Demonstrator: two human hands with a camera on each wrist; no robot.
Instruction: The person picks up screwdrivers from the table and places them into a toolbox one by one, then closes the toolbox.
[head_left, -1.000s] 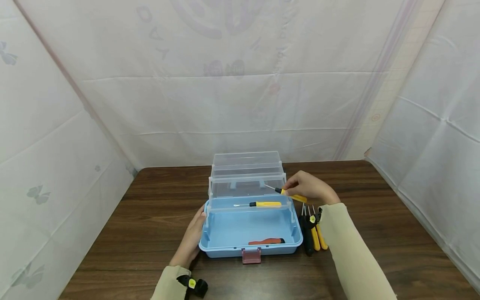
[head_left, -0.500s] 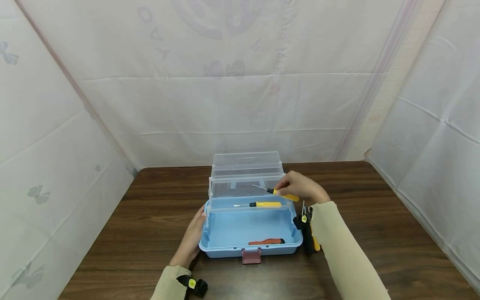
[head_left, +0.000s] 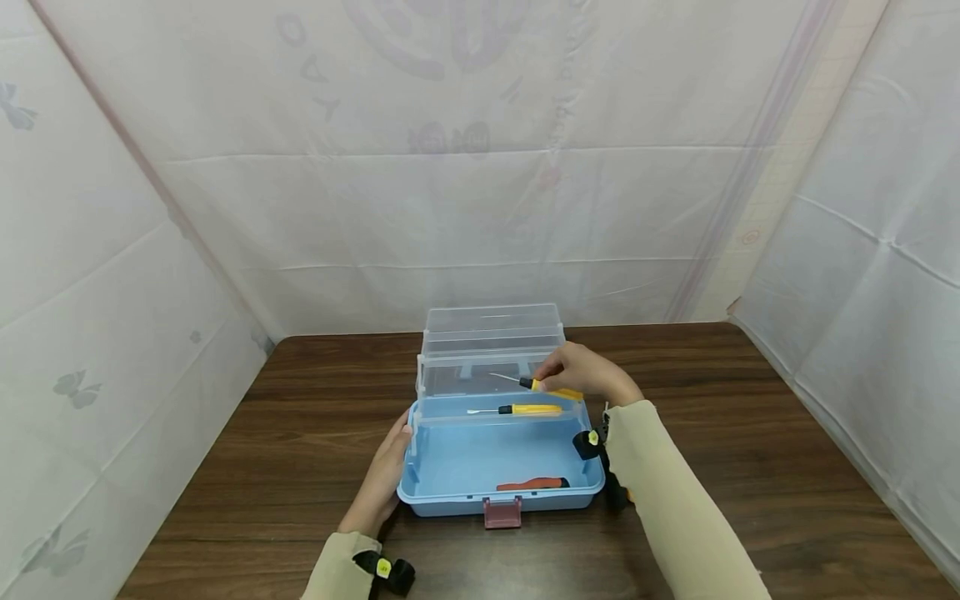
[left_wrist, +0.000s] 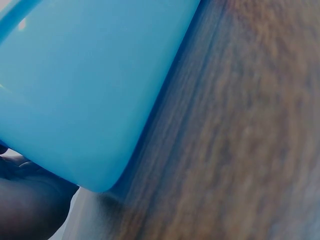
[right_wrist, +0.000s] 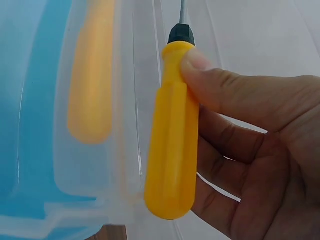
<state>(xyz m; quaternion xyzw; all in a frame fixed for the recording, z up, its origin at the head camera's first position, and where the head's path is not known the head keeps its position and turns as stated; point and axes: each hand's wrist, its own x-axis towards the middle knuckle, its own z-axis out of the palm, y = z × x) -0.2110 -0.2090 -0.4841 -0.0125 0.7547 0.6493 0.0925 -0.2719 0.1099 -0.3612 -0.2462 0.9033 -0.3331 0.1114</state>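
My right hand (head_left: 588,372) pinches a yellow-handled screwdriver (right_wrist: 172,135) near its black collar, thumb on one side and fingers on the other. The shaft points left, over the back of a light blue toolbox (head_left: 450,502). In the toolbox's clear upper tray lies another yellow screwdriver (head_left: 536,409), seen through the plastic in the right wrist view. An orange-red handled tool with a black end (head_left: 534,483) lies at the front of the box floor. My left hand (head_left: 382,479) rests along the toolbox's left side, fingers lying against it.
The clear lid (head_left: 491,318) stands raised behind the box, and a pink latch (head_left: 502,512) hangs at its front. A black handle (head_left: 615,493), mostly hidden by the right sleeve, lies right of the box on the wooden table (head_left: 300,433). White sheets (head_left: 480,208) surround the table.
My right hand has moved left with the screwdriver, bringing it over the tray at the back of the toolbox. The right sleeve now covers most tools beside the box. The left hand stays put.
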